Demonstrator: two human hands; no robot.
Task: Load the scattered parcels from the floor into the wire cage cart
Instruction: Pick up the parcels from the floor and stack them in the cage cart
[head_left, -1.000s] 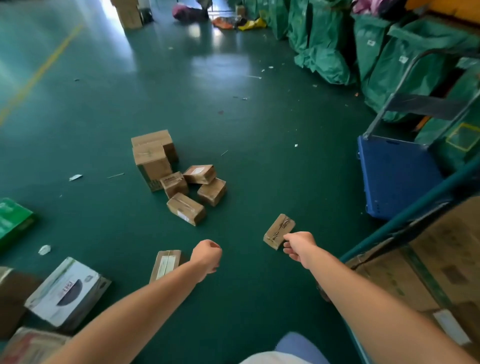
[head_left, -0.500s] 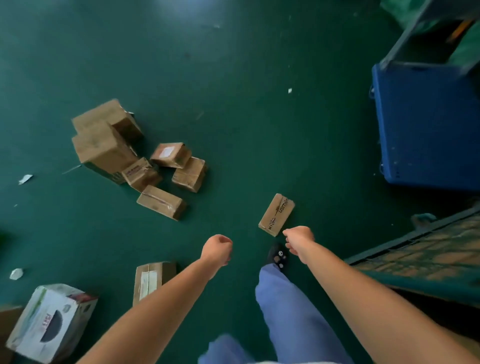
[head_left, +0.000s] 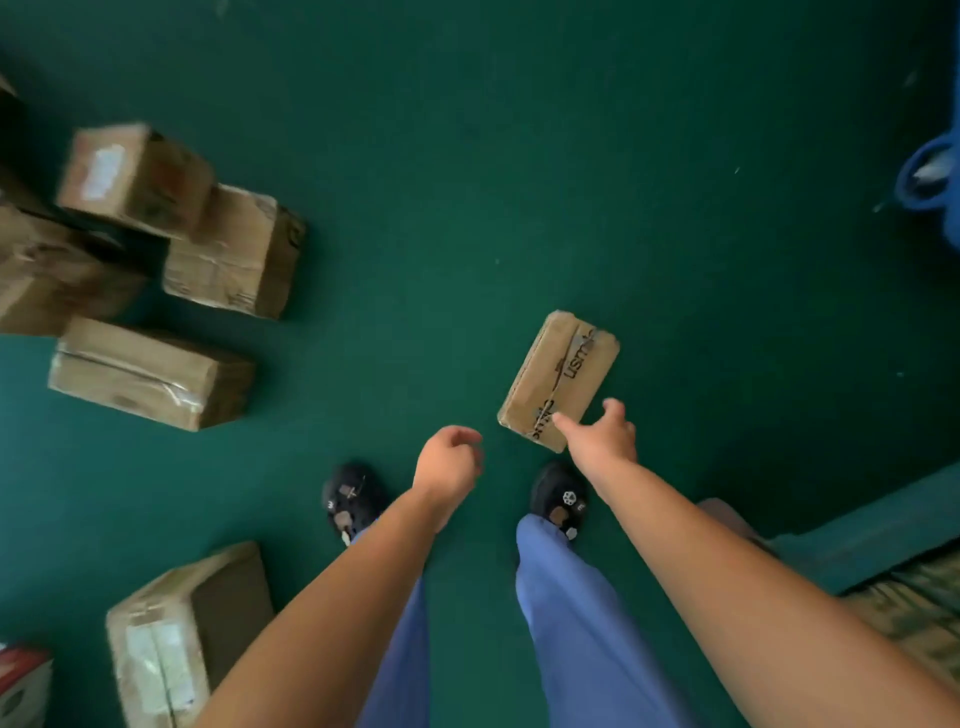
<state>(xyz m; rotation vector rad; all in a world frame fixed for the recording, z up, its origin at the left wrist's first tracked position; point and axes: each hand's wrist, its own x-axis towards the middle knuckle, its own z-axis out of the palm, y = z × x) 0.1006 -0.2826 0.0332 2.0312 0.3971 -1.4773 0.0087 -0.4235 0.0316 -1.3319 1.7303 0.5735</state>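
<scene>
Seven brown cardboard parcels lie on the green floor: one (head_left: 560, 379) alone at centre right, five clustered at far left (head_left: 134, 179) (head_left: 234, 252) (head_left: 150, 373) (head_left: 52, 275) (head_left: 10, 189), and one (head_left: 176, 634) near left. One red-and-white box (head_left: 23, 686) shows at the near-left edge. Two hands (head_left: 449, 465) (head_left: 602, 436) and two black shoes (head_left: 353, 501) (head_left: 558, 499) are in view

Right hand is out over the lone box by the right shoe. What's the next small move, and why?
Probably lower the right hand and close it on the near end of the small box: its fingers are spread just above that edge, not yet gripping, and the box lies flat and apart from the others.
</scene>
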